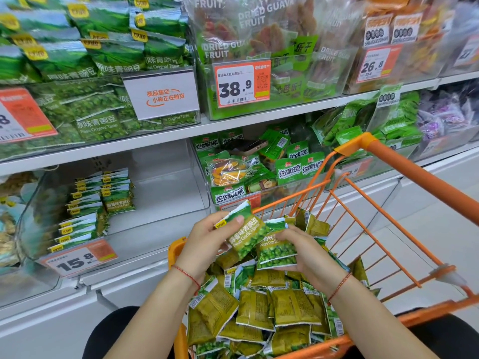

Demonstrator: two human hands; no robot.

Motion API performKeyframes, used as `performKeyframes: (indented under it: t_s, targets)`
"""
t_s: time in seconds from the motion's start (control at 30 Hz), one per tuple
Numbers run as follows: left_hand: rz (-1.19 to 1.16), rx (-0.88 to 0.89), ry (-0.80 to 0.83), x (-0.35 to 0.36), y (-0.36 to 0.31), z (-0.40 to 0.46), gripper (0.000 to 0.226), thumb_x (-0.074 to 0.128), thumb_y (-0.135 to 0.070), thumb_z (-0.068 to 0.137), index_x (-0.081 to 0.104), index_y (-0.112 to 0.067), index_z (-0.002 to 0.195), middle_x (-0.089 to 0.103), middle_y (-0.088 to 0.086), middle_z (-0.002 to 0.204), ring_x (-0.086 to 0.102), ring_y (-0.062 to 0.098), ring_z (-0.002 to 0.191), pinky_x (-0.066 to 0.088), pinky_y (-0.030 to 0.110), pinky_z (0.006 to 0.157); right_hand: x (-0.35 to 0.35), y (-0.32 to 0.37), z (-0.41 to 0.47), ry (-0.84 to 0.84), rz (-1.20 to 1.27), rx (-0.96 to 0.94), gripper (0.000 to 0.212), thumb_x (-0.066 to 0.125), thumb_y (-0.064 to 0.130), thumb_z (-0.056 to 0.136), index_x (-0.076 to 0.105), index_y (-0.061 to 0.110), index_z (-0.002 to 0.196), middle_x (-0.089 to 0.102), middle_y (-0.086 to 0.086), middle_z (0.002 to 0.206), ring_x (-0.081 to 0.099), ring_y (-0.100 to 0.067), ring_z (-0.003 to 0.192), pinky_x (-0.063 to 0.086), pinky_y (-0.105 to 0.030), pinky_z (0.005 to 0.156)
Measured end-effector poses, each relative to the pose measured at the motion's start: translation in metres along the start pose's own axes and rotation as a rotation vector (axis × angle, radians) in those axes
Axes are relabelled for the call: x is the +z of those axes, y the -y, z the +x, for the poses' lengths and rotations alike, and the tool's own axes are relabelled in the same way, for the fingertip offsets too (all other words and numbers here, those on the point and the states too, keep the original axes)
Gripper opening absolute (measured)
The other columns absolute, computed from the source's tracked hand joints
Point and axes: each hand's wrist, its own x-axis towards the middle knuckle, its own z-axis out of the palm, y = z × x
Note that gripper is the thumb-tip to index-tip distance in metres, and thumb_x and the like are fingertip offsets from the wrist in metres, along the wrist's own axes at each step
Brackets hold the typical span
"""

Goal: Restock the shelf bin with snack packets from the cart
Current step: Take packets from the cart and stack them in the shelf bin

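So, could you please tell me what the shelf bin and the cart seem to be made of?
The shelf bin looks like clear, glossy rigid plastic: the stacked packets show through its walls, which catch reflections. The cart seems to be metal wire with a smooth orange coating, judging by its thin straight rods; its handle may be plastic.
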Motion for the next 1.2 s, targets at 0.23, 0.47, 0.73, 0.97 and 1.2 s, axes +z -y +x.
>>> performKeyframes:
  t_s: [0.23, 0.47, 0.73, 0.97, 1.2]
  targets:
    - [0.264, 0.088, 0.105, 0.021, -0.004, 0.009, 0.008, 0.066, -0.026, 0.086, 0.061, -0.025, 0.092, 0.047, -0.008, 0.056, 0.041, 0.004, 0.046, 0.034, 0.015, 0.047, 0.002, 0.001, -0.003, 0.172, 0.083, 0.033, 0.026, 0.037, 0.030, 0.102, 0.057, 0.022, 0.116, 0.071, 0.006, 0.092, 0.071, -0.014, 0.085, 0.055, -0.049, 0.083]
    - [0.373, 0.148, -0.222, 0.042, 0.003, 0.006, 0.039, 0.067, -0.041, 0.083, 0.053, -0.028, 0.117, 0.053, -0.008, 0.115, 0.053, 0.010, 0.097, 0.042, 0.022, 0.079, 0.007, 0.009, -0.009, 0.205, 0.205, -0.087, 0.082, 0.041, 0.066, 0.076, 0.014, 0.038, 0.148, 0.012, 0.011, 0.156, 0.012, -0.013, 0.145, 0.033, -0.054, 0.108]
    - [0.255, -0.109, -0.156, 0.071, 0.007, -0.010, 0.063, 0.027, -0.050, 0.098, 0.017, -0.015, 0.150, 0.025, 0.005, 0.155, 0.024, 0.021, 0.142, 0.024, 0.031, 0.111, 0.010, -0.001, -0.009, 0.147, 0.117, -0.237, 0.091, 0.060, 0.042, 0.080, 0.009, 0.020, 0.152, 0.007, 0.004, 0.159, 0.014, -0.014, 0.145, 0.036, -0.035, 0.101]
    - [0.231, -0.026, -0.155, 0.077, 0.007, -0.014, 0.060, 0.025, -0.051, 0.097, 0.014, -0.026, 0.150, 0.026, -0.003, 0.154, 0.026, 0.018, 0.141, 0.025, 0.030, 0.110, 0.011, -0.001, -0.007, 0.060, 0.108, -0.234, 0.072, 0.053, 0.029, 0.094, 0.010, 0.020, 0.151, 0.008, 0.006, 0.159, 0.016, -0.015, 0.144, 0.040, -0.033, 0.094]
    - [0.165, 0.052, -0.185, 0.074, 0.016, -0.013, 0.055, 0.034, -0.048, 0.096, 0.022, -0.032, 0.148, 0.029, -0.011, 0.151, 0.027, 0.011, 0.140, 0.025, 0.026, 0.109, 0.008, -0.006, -0.003, 0.083, 0.041, -0.280, 0.088, 0.062, 0.049, 0.077, 0.019, 0.025, 0.150, 0.022, 0.008, 0.155, 0.025, -0.012, 0.141, 0.041, -0.038, 0.102]
